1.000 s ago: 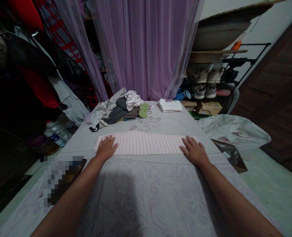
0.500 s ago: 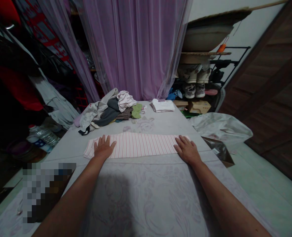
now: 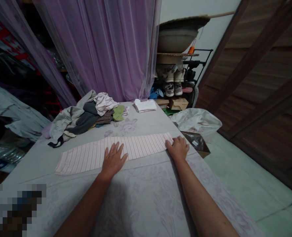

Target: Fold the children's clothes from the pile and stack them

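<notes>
A garment (image 3: 86, 157) with pink and white stripes lies flat on the bed in a long folded strip; its exact kind does not show. My left hand (image 3: 113, 159) rests on its middle, palm down with the fingers spread. At the strip's right end, my right hand (image 3: 178, 148) has its fingers curled and its thumb against the index finger, pinching the edge of the cloth. Beyond the strip lies a rumpled pile of clothes (image 3: 89, 113) in grey, dark, pink and green. A folded white cloth (image 3: 145, 105) sits to the right of that pile.
Purple curtains (image 3: 103, 49) hang behind the bed (image 3: 146, 197). At the back right stands a rack with shoes (image 3: 173, 89) and boxes. A plastic bag (image 3: 197, 120) and an open carton (image 3: 197, 144) are by the bed's right side. Plastic bottles (image 3: 7, 153) stand at left.
My left hand has shifted from the garment's left end to its middle. The fingers of my right hand have curled onto the right end. The view has turned to the right.
</notes>
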A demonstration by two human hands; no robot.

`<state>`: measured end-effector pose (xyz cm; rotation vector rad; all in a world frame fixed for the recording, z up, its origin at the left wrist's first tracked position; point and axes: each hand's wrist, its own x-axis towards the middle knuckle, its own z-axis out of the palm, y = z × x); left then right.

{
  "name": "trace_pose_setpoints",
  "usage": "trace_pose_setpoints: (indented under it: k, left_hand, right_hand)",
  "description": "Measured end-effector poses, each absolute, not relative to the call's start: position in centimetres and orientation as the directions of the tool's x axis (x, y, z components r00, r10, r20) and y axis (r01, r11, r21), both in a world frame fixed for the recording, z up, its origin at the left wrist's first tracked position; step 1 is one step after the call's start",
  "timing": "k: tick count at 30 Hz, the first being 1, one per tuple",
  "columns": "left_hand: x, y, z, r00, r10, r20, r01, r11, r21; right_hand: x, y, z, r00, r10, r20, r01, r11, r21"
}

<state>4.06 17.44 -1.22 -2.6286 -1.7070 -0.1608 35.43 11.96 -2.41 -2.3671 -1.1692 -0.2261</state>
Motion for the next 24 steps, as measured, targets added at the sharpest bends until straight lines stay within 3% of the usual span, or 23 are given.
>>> trace_pose_setpoints:
  k: [10,15,19,21,24]
  left_hand:
    - [4.1,17.1,-0.9,0.392,0.915,0.096,0.916,-0.398,0.05]
    - [4.1,17.1,-0.9,0.397,0.911,0.113,0.913,-0.404,0.054]
    - [4.2,17.1,-0.9,0.393,0.913,0.107,0.915,-0.4,0.058]
    - [4.2,17.1,-0.9,0.391,0.914,0.107,0.915,-0.399,0.058]
    - [4.1,17.1,-0.9,0.394,0.911,0.121,0.913,-0.403,0.061]
  right_hand:
    - [36.0,11.8,-2.3,0.61,0.712,0.346,0.744,-0.365,-0.56]
    - [35.4,11.8,-2.2,0.671,0.677,0.302,0.615,-0.28,-0.737]
    - [34.0,12.4,-2.7,0.69,0.663,0.289,0.457,-0.09,-0.885]
    - [32.8,12.6,-2.9,0.675,0.67,0.31,0.433,-0.021,-0.901]
    - [30.5,12.6,-3.0,0.556,0.71,0.433,0.577,0.045,-0.815]
